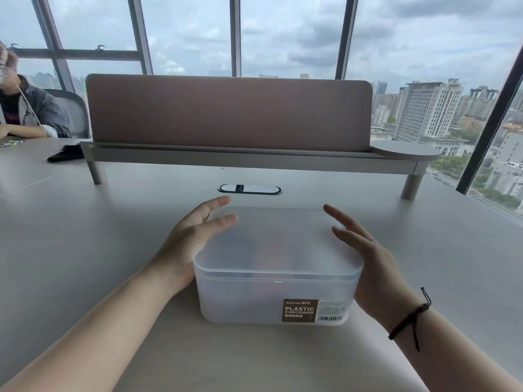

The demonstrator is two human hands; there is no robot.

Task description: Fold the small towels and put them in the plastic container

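Frosted plastic container (276,281) stands on the grey worktop (85,250), lid (277,244) seated, label (300,310) on its near face. Dark shapes show dimly through the lid; contents cannot be identified. Left hand (192,239) lies against the container's left side, fingers straight and spread, gripping nothing. Right hand (368,258) flanks the right side, fingers extended, likewise holding nothing; contact cannot be confirmed. A black cord bracelet (410,321) circles the right wrist.
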